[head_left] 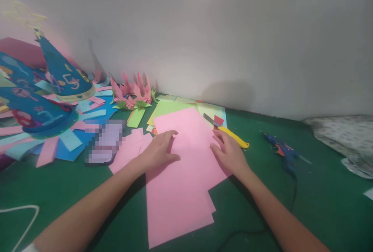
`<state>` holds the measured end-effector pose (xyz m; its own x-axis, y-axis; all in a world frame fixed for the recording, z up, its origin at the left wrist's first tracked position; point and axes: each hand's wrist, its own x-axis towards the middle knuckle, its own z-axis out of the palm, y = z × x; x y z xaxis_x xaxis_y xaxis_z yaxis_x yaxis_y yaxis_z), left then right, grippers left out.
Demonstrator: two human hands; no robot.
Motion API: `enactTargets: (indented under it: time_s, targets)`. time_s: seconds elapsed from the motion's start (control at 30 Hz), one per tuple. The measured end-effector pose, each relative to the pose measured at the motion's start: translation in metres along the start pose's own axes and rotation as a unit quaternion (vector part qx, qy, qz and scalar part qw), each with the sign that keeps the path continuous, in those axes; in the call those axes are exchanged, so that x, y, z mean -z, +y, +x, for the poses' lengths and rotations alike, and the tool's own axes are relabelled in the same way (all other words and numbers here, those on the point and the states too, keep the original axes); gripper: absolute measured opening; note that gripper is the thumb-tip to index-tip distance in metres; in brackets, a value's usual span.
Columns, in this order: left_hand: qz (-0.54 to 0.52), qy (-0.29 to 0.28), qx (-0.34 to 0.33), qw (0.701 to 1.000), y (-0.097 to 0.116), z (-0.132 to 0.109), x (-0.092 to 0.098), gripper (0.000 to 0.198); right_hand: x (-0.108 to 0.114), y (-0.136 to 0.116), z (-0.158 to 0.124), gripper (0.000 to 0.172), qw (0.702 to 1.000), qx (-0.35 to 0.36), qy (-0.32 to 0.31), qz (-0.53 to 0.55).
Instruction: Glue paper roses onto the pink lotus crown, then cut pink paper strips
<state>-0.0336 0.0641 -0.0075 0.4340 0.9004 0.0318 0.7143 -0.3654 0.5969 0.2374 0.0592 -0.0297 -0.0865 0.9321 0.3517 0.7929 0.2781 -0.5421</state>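
Several overlapping sheets of pink paper (180, 190) lie on the green table in front of me. My left hand (160, 148) rests at their left edge, thumb and fingers apart. On the right edge lies my right hand (229, 153), its fingers spread and curved over the paper. Just beyond it is a utility knife (234, 137) with a yellow handle and its blade out, pointing away to the left. Smaller pink pieces (129, 149) sit left of my left hand. Green and yellow sheets (171, 109) show behind the pink ones.
A phone (106, 143) lies left of the paper. Blue decorated cone hats (62, 69) with paper strips fill the left side. A pink paper crown (132, 92) stands near the wall. At right are a blue glue gun (284, 153) with a cord and a patterned cloth (344, 135).
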Motion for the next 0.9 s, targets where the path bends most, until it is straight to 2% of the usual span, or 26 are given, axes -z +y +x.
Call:
enactTargets:
  time_s: [0.07, 0.13, 0.2, 0.27, 0.33, 0.47, 0.53, 0.57, 0.67, 0.77, 0.9]
  targets:
    - [-0.023, 0.005, -0.007, 1.000, 0.000, 0.000, 0.000, 0.069, 0.000, 0.000, 0.002, 0.039, 0.994, -0.051, 0.027, 0.095]
    - [-0.037, 0.013, -0.016, 0.999, 0.000, 0.000, 0.000, 0.062, 0.002, -0.002, 0.003, 0.045, 0.979, -0.088, 0.034, 0.181]
    - [-0.039, 0.018, -0.032, 0.999, 0.001, 0.001, 0.000, 0.049, 0.006, -0.007, 0.005, 0.047, 0.965, -0.099, 0.051, 0.237]
    - [-0.035, 0.025, -0.046, 0.998, 0.001, 0.003, 0.000, 0.031, 0.015, -0.013, 0.006, 0.045, 0.957, -0.094, 0.108, 0.254]
    - [-0.037, 0.041, -0.053, 0.997, 0.001, 0.005, 0.000, 0.019, 0.026, -0.022, 0.007, 0.044, 0.949, -0.074, 0.195, 0.236]
    - [-0.061, 0.089, -0.028, 0.994, -0.001, 0.008, 0.001, 0.009, 0.049, -0.043, 0.006, 0.040, 0.918, 0.009, 0.365, 0.153]
    - [-0.071, 0.099, -0.009, 0.993, -0.002, 0.008, 0.002, 0.010, 0.059, -0.053, 0.002, 0.036, 0.907, 0.053, 0.409, 0.084]
    - [-0.076, 0.099, 0.000, 0.992, -0.002, 0.008, 0.003, 0.010, 0.062, -0.058, -0.001, 0.034, 0.907, 0.076, 0.412, 0.043]
    - [-0.092, 0.092, 0.010, 0.991, -0.004, 0.009, 0.004, 0.012, 0.065, -0.069, -0.010, 0.033, 0.925, 0.200, 0.314, -0.073]
    - [-0.094, 0.111, -0.013, 0.989, -0.009, 0.011, 0.001, 0.014, 0.054, -0.076, -0.018, 0.032, 0.912, 0.343, 0.178, -0.134]
    - [-0.119, 0.134, -0.043, 0.983, -0.022, 0.013, -0.005, 0.020, 0.030, -0.084, -0.025, 0.030, 0.900, 0.398, 0.078, -0.160]
